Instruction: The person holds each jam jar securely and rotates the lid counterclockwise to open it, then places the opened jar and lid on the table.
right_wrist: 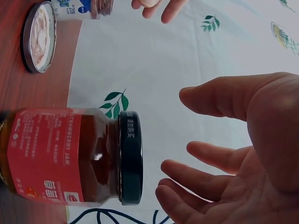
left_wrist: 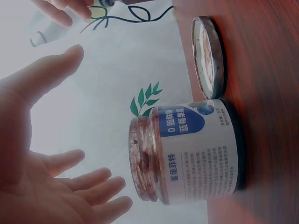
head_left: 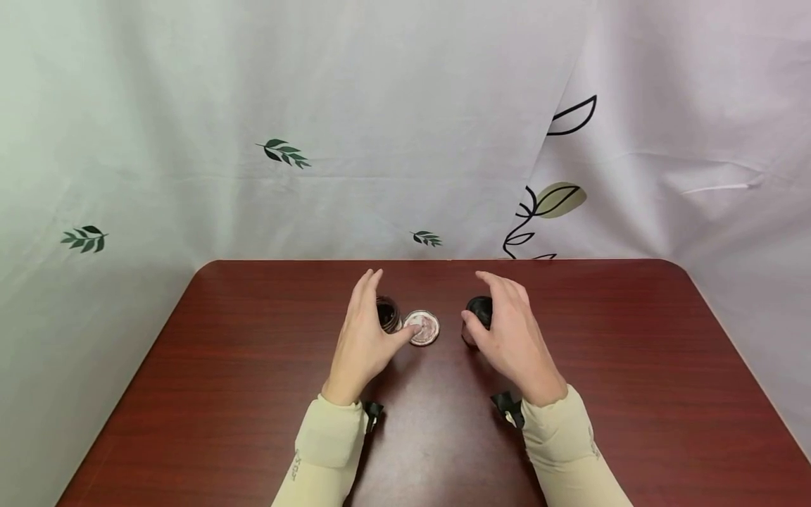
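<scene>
Strawberry jam jar [head_left: 479,308] and uncapped blueberry jar [head_left: 389,316] are seen upright on the table [head_left: 253,366] from the head, partly blocked by the right hand [head_left: 512,334] and left hand [head_left: 366,336]. From the left wrist, the lid [left_wrist: 209,60] between is seen smeared side up, perhaps to spare the table; nothing is gripped, thumb and fingers wide apart. From the right wrist, nothing is held, fingers parted likewise.

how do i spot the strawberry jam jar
On the reddish-brown table, look near the right hand. The strawberry jam jar stands there, red-labelled with its black lid on, unlike the open, white-labelled blueberry jam jar by the left hand.
</scene>
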Demonstrator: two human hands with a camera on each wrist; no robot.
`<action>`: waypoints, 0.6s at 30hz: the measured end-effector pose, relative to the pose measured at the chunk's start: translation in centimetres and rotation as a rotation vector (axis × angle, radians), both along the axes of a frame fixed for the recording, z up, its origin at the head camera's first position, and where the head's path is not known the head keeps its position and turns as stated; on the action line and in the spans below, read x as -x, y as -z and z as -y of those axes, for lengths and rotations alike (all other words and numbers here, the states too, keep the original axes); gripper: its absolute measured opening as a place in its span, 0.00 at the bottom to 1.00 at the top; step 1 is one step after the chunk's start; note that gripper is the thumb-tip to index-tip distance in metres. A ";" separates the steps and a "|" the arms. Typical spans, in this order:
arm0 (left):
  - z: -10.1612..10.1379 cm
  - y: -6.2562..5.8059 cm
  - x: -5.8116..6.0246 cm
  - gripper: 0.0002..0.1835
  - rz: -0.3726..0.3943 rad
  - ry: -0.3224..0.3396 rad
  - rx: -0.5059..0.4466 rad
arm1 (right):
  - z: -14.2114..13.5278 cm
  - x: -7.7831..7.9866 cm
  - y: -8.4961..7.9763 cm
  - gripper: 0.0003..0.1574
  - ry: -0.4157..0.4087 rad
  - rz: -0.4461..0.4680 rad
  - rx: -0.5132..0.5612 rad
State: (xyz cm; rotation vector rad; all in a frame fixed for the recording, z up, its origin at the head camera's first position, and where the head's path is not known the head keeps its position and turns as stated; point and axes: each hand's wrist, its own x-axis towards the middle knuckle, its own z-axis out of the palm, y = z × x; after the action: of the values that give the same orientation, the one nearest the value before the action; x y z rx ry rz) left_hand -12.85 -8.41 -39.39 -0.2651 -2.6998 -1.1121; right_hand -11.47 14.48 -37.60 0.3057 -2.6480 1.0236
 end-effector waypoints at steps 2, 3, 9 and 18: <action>-0.1 0.1 0.0 0.55 -0.011 0.001 -0.001 | -0.1 0.0 0.0 0.37 0.004 0.010 -0.007; -0.1 0.1 0.0 0.55 -0.016 0.003 -0.002 | -0.1 0.0 0.0 0.37 0.004 0.014 -0.009; -0.4 0.2 -0.1 0.55 -0.031 0.021 -0.016 | -0.3 -0.1 0.0 0.37 0.007 0.033 -0.022; -1.6 0.3 -0.5 0.54 -0.043 0.054 -0.021 | -1.1 -0.3 -0.2 0.37 0.003 0.074 -0.052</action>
State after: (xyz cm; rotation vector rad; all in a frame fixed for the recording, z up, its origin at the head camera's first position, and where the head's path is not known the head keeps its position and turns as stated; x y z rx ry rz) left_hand -12.36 -6.79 -39.68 -0.3560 -2.6568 -1.1350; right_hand -11.20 15.62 -37.35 0.2803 -2.7439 0.9846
